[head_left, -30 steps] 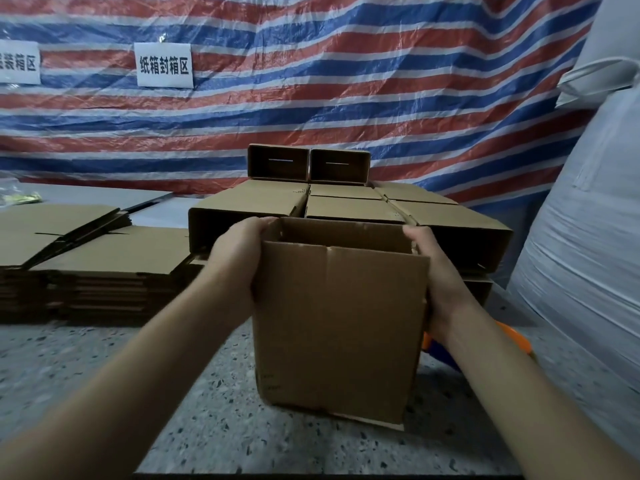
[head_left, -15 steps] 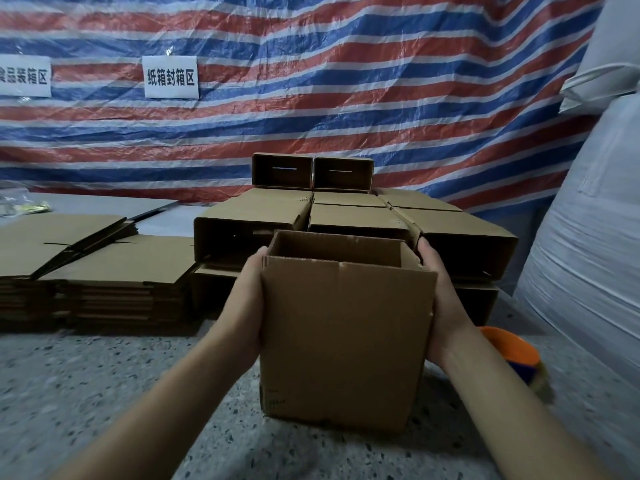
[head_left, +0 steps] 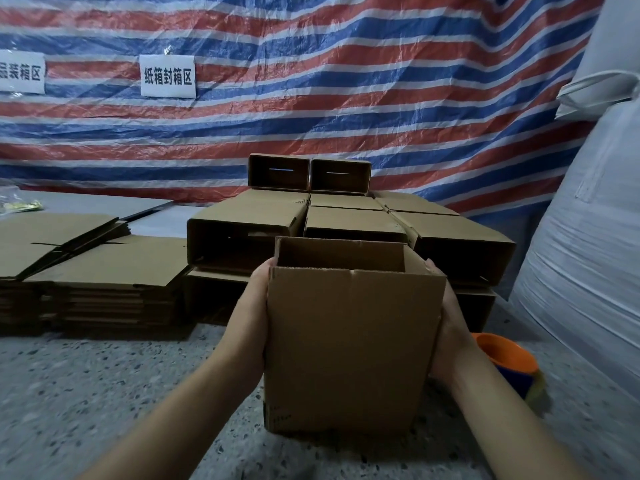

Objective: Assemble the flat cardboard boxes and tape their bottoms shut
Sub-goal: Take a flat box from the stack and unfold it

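Speckled floor (head_left: 104,393) | striped tarp (head_left: 346,98) behind | left hand (head_left: 249,317), right hand (head_left: 446,327) flat against upright box (head_left: 349,348) sides

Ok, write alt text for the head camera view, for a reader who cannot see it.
Two bare hands, left hand and right hand, hold the sides of an upright open-topped cardboard box on a speckled floor. Behind it lie assembled boxes and flat cardboard stacks, before a red, white and blue striped tarp.
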### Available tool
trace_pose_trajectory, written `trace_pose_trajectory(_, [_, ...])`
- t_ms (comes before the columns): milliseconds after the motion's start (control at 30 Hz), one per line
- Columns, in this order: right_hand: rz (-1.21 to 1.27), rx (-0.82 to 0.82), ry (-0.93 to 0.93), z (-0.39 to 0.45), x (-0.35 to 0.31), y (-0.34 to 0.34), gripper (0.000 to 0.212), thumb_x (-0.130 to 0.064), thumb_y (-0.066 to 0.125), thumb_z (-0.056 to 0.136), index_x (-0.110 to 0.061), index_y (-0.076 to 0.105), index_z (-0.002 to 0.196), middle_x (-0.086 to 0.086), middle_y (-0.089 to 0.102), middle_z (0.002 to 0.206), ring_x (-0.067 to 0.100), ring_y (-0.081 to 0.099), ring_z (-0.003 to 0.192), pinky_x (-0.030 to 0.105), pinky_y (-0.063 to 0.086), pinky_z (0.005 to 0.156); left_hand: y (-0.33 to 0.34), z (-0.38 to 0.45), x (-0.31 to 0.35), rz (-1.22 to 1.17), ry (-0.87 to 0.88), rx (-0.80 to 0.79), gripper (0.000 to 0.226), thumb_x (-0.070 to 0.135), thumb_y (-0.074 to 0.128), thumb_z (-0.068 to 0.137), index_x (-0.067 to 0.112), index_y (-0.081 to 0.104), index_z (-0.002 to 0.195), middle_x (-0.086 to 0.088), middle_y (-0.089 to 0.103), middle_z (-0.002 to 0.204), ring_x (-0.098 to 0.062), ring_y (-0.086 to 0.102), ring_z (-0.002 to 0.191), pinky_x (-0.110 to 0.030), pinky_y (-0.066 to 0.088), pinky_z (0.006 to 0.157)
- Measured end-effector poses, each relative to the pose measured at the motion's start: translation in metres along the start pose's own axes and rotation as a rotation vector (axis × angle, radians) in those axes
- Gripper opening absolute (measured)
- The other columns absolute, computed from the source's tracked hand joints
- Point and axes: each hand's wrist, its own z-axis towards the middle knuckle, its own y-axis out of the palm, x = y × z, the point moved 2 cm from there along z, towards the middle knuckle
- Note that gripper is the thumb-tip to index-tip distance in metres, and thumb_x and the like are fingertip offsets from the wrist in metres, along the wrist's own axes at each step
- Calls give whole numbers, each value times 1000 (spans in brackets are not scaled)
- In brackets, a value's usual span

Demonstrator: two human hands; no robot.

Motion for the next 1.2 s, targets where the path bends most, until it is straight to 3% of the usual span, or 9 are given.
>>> trace_pose_trajectory(200, [-59, -19, -54, -3, 3, -1, 63, -61, 31, 97, -29, 83, 81, 0, 78, 79, 12, 75, 71, 25, 58, 56, -8, 3, -8, -49, -100, -38, 49, 44, 47, 99, 29, 78, 64, 3, 72, 66, -10, 69, 56, -22, 51, 45])
trace_pose_trajectory(267, [-61, -22, -63, -2, 3, -2, 62, -57, 28, 103, -33, 83, 85, -1, 78, 81, 12, 76, 73, 25, 58, 57, -6, 1, -6, -41, -124, -56, 30, 42, 61, 87, 27, 77, 68, 2, 71, 65, -11, 68, 54, -23, 51, 44])
trace_pose_trajectory(333, [-61, -26, -80, -2, 3, -3, 62, -57, 27, 105, -33, 82, 90, 0, 79, 85, 13, 76, 77, 27, 59, 61, -7, 3, -2, -30, -154, -33, 25, 36, 75, 73, 23, 74, 95, -2, 70, 68, -14, 67, 54, -25, 51, 44])
trace_pose_trajectory(433, [-62, -33, -107, -5, 5, -6, 59, -62, 34, 101, -25, 80, 102, 4, 78, 92, 17, 75, 84, 30, 59, 67, -10, 8, 2, -27, -171, 47, 46, 19, 67, 90, 30, 50, 131, -5, 74, 77, -18, 68, 59, -29, 53, 45])
trace_pose_trajectory(667, [-116, -77, -157, -11, 7, -4, 51, -55, 35, 102, -30, 78, 108, 2, 78, 98, 16, 75, 89, 29, 60, 69, -15, 3, 1, -9, -103, -78, 19, 29, 69, 73, 22, 74, 90, -5, 65, 72, -16, 57, 55, -29, 45, 49])
trace_pose_trajectory(800, [-148, -64, -144, -12, 5, -2, 50, -56, 38, 98, -30, 80, 100, 1, 78, 91, 15, 75, 82, 28, 59, 64, -17, 3, 5, 34, -103, -117, 15, 28, 64, 85, 22, 77, 88, -6, 66, 74, -17, 58, 59, -30, 47, 53])
trace_pose_trajectory(1033, [-188, -100, -14, -8, -4, 4, 57, -37, 41, 99, -26, 68, 50, -6, 58, 51, 6, 57, 46, 21, 50, 46, -16, 2, 4, 204, -4, -85, 43, 59, 47, 84, 30, 78, 79, 1, 70, 69, -11, 65, 60, -23, 52, 54])
trace_pose_trajectory(1100, [-204, -88, 20, -6, -5, 3, 68, -32, 33, 106, -26, 65, 47, -6, 57, 50, 6, 56, 44, 20, 49, 45, -19, 4, 3, 225, -22, -97, 61, 74, 35, 78, 32, 79, 84, -2, 75, 83, -17, 72, 78, -32, 56, 70])
trace_pose_trajectory(1200, [-190, -74, 48, -6, -4, 1, 68, -35, 31, 106, -25, 65, 48, -5, 56, 50, 7, 55, 44, 21, 49, 45, -26, 5, 6, 255, 33, -272, 94, 92, 29, 71, 22, 69, 120, -9, 71, 115, -28, 66, 110, -50, 48, 97])
